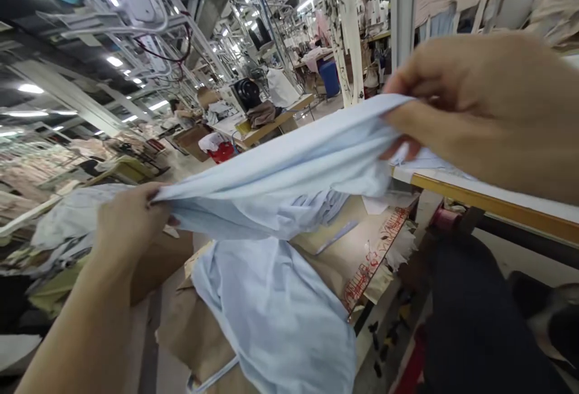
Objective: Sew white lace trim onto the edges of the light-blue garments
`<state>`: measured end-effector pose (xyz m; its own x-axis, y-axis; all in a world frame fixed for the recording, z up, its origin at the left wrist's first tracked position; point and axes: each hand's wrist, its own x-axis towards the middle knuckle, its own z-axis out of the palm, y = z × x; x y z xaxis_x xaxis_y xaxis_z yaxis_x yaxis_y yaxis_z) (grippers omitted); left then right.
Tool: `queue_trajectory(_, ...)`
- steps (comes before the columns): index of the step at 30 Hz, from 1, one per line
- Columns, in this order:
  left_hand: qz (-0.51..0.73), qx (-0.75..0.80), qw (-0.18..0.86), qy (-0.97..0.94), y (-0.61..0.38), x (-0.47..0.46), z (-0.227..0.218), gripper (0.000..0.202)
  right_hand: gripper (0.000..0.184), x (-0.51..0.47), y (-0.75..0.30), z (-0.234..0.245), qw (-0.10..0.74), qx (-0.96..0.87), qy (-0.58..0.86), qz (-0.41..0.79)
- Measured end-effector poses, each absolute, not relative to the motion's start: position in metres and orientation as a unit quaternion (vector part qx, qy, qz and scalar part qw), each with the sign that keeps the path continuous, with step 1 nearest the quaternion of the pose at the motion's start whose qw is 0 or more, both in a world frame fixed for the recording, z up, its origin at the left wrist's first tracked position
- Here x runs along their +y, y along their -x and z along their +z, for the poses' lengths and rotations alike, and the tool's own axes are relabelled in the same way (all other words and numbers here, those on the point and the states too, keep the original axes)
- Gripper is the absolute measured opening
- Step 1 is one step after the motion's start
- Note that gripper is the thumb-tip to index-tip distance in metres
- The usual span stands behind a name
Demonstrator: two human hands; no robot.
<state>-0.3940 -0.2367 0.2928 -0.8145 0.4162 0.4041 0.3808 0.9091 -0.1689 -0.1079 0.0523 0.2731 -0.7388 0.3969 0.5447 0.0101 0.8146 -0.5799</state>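
A light blue piece of fabric is stretched in the air between my two hands. My left hand is closed on its left end, fingers wrapped round the cloth. At the upper right, my right hand pinches the other end and looks slightly blurred. Below the stretched cloth, more light blue fabric is draped over brown paper or card, with a thin strap-like strip at its lower edge. Whether the draped part joins the piece in my hands is hard to tell.
A cardboard surface with red writing lies beneath the cloth. A white table with a wooden edge stands at right. Piled garments lie at left. Further off are a sewing machine table, a red bin and a blue bin.
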Motion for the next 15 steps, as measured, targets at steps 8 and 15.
queue_trajectory(8, -0.061, -0.957, 0.23, 0.165, 0.426, -0.337, 0.23, 0.039, 0.02, -0.058, 0.144, 0.191, 0.365, -0.886, -0.22, 0.186)
queue_trajectory(15, -0.066, -0.972, 0.082, 0.212, 0.423, -0.391, 0.123, 0.018, 0.038, -0.166, 0.157, 0.034, 0.214, -0.928, -0.219, 0.213)
